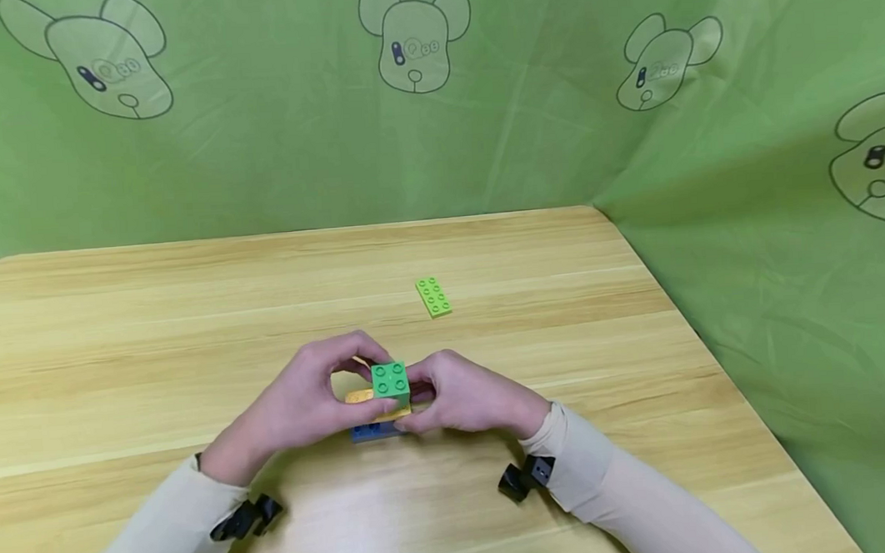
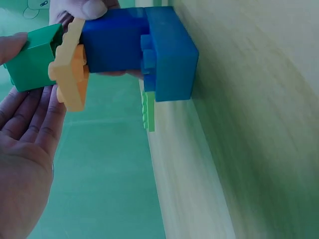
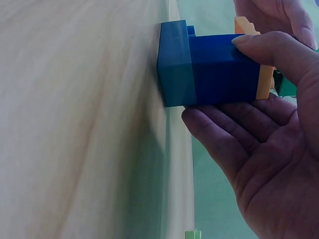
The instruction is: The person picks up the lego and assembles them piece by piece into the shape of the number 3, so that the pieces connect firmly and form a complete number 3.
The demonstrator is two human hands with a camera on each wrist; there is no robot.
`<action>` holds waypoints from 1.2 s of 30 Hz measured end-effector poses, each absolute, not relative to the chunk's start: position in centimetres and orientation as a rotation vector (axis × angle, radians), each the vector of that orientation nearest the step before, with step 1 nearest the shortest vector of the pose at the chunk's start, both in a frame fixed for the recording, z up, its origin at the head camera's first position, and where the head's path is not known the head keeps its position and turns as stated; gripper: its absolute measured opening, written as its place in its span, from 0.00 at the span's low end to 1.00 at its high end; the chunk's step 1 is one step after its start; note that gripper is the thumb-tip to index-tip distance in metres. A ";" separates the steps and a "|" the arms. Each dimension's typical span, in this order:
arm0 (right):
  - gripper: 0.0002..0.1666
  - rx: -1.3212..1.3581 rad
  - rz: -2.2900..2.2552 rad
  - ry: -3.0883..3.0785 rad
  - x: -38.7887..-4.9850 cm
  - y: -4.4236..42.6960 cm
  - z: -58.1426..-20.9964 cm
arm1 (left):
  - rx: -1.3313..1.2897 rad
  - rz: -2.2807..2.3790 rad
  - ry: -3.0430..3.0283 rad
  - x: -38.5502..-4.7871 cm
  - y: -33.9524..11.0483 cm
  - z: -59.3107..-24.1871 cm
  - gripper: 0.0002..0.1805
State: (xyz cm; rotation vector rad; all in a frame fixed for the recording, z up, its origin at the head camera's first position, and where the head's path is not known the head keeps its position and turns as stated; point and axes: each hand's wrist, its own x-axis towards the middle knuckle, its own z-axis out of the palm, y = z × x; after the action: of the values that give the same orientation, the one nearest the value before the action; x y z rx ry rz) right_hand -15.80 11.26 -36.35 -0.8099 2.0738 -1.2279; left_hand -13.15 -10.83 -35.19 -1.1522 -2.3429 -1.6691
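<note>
A stack of building bricks stands on the table: a lighter blue brick [image 2: 174, 59] at the bottom, a dark blue brick [image 3: 224, 69] on it, then a thin orange plate [image 2: 74, 82] overhanging one side. My left hand [image 1: 324, 395] pinches a green brick [image 1: 390, 380] between thumb and fingers, over the orange plate's studs. In the left wrist view this brick looks tilted against the plate; I cannot tell whether it is seated. My right hand [image 1: 474, 392] holds the dark blue brick, its thumb on one side and fingers on the other.
A flat lime-green studded plate [image 1: 433, 297] lies on the wooden table [image 1: 152, 325] beyond the hands. A green cloth [image 1: 271, 152] with cartoon heads hangs along the table's far and right edges.
</note>
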 end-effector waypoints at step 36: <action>0.14 -0.845 -1.207 2.084 -15.9 11.5 -36.4 | -1.206 -1.643 -2.335 -13.0 -10.6 -35.9 0.14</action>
State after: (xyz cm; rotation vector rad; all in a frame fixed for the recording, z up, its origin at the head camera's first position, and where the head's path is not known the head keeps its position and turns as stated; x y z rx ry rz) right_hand -15.87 11.55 -36.36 -0.8451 2.0843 -1.2067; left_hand -13.05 -10.58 -35.93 -1.2058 -2.3352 -1.6429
